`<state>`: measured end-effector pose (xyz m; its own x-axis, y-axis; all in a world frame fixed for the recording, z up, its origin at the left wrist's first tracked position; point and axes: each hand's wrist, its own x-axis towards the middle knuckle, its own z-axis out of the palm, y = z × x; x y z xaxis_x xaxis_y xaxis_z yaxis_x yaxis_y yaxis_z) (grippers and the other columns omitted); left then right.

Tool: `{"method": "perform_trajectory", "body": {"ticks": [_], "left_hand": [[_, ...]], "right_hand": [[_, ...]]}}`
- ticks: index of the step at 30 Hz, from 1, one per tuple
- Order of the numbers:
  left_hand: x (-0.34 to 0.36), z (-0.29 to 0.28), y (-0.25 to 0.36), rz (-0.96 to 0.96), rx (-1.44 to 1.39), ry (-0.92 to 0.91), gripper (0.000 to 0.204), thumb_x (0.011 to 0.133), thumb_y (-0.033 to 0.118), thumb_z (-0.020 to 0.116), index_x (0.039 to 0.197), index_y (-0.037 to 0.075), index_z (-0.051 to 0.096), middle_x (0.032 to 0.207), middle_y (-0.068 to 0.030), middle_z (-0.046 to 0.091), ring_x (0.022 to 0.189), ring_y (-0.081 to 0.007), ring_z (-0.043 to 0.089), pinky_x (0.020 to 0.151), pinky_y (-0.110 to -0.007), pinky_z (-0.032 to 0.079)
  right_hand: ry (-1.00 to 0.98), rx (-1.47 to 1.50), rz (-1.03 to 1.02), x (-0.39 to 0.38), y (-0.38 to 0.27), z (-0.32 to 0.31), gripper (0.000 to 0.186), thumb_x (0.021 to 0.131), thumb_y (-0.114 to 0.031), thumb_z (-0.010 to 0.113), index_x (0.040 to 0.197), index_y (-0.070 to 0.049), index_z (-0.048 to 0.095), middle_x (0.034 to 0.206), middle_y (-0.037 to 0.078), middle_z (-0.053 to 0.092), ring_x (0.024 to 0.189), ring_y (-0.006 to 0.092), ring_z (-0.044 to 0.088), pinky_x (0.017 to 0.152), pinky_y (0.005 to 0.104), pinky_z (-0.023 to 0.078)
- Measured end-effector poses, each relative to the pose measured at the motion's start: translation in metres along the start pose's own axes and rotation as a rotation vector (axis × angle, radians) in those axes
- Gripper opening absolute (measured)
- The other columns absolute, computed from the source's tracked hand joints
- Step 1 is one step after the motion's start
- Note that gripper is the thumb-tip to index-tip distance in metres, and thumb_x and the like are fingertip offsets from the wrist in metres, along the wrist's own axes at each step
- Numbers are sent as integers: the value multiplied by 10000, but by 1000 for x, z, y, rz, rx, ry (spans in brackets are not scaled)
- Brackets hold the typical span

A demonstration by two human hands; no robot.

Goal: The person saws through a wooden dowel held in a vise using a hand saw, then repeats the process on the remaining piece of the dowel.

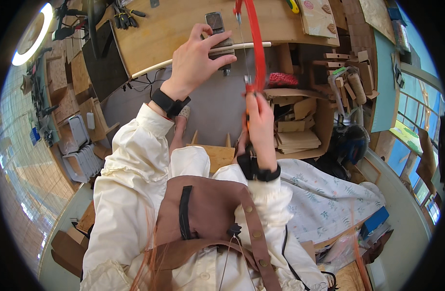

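My left hand [193,60] is closed on a pale thin rod [254,44], pinning it across a dark metal block [214,22] at the workbench's [159,29] front edge, with its fingers bent over both. The rod runs diagonally, its left part reaching down along the edge. My right hand [259,116] grips the orange handle of a red-framed saw [259,43], held upright in the view just right of my left hand. The saw's thin blade crosses the rod to the right of the block; whether it touches cannot be told.
Pliers [123,17] and boards [317,14] lie on the bench. A box of wood offcuts [297,138] stands below at right, near stacked wood pieces [358,77]. A ring lamp [47,26] is at upper left. A floral cloth [334,203] lies at lower right; cables [147,82] hang under the bench.
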<state>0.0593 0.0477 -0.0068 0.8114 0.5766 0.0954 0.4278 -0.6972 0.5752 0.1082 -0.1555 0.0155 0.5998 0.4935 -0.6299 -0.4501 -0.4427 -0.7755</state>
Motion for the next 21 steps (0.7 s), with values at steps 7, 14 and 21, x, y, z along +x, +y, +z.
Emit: {"method": "perform_trajectory", "body": {"ticks": [7,14,21], "left_hand": [[2,0,0,-23,10,-16,496,735,455,772,1174,244,682,1133,-33,530,790,-260,648,683,-382,530],[1,1,1,-16,-28,-18,501,730,460,774,1178,254,681,1131,-31,530,786,-253,646,675,-375,527],[2,-1,2,7,-28,-24,508,751,435,776,1199,218,674,1100,-16,501,694,-193,577,656,-345,512]], "right_hand": [[-10,26,28,-22,16,-9,292,997,-338,526,999,-58,609,524,-53,403,436,38,415,410,236,305],[10,-43,-81,10,3,-3,275,998,-323,524,964,-62,601,515,-48,405,436,34,406,403,235,298],[-38,-46,-62,19,-4,-1,304,1006,-339,500,983,-49,590,518,-32,433,422,46,413,403,239,303]]}}
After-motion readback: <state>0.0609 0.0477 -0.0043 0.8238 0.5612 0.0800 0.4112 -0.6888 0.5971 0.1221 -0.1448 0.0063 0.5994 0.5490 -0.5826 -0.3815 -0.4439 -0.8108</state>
